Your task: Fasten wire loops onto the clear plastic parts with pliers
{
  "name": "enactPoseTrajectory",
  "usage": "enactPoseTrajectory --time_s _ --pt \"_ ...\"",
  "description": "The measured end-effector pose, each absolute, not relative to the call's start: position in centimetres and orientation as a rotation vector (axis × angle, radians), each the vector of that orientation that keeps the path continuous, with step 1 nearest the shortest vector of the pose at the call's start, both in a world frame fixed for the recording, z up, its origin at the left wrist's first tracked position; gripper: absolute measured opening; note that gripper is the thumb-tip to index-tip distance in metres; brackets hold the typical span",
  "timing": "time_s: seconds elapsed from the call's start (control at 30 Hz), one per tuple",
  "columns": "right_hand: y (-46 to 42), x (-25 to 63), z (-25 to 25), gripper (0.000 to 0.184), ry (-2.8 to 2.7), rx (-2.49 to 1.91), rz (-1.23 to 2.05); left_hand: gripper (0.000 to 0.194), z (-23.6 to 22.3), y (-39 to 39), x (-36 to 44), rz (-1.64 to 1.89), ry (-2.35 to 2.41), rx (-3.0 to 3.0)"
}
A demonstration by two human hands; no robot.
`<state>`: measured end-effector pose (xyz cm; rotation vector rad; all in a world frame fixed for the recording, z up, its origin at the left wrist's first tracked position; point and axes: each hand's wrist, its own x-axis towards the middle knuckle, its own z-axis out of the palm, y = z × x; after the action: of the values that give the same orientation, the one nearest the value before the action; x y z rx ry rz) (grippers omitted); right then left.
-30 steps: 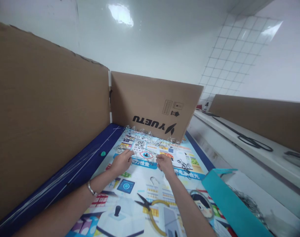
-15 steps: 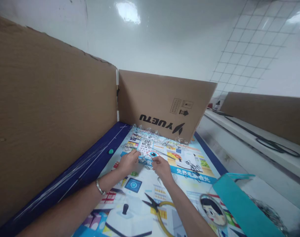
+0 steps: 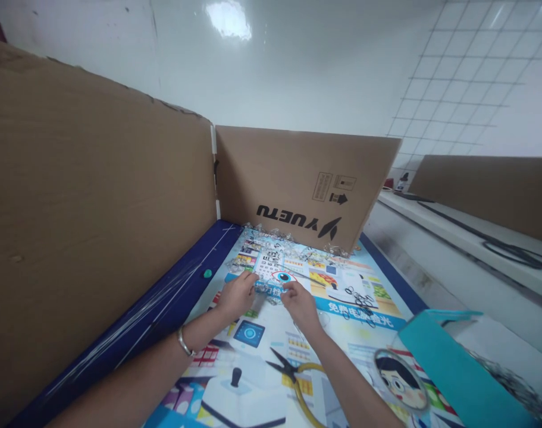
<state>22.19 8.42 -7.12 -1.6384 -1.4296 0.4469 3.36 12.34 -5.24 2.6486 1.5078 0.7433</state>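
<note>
My left hand (image 3: 238, 295) and my right hand (image 3: 300, 304) reach over a printed sheet (image 3: 253, 374) on the table, a short gap apart. Both have fingertips pressed together in a pinch. Whatever lies in them is too small to make out. Between and just beyond the fingers are small, clear, shiny pieces (image 3: 271, 291). Scissors with yellow handles and dark blades (image 3: 288, 370) lie open beside my right forearm. Thin black loops (image 3: 360, 300) are piled to the right of my right hand.
More clear shiny pieces (image 3: 279, 235) line the foot of the back cardboard panel (image 3: 293, 178). A tall cardboard panel (image 3: 96, 196) walls the left side. At the right are a round clear dish (image 3: 422, 386) and a teal box (image 3: 449, 368) with tangled thin strands beside it.
The view has shifted slightly, so most things on the table sit a little farther right. Both hands stay over the same spot, still pinched.
</note>
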Motion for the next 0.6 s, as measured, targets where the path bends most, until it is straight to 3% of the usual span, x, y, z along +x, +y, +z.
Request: enactPoseTrajectory --time_s 0.27,0.4,0.6 --pt "7.7 22.5 -4.5 0.029 -1.551 -1.679 0.247 0.031 -5.2 12.7 3.3 0.770 1.501 2.635" --pt "8.5 21.8 -1.9 0.018 -1.796 -1.636 0.192 0.037 -5.3 12.7 3.2 0.795 1.464 2.613" --pt "10.3 19.0 0.8 0.025 -2.195 -1.571 0.129 0.042 -5.6 12.9 3.0 0.894 1.360 2.506"
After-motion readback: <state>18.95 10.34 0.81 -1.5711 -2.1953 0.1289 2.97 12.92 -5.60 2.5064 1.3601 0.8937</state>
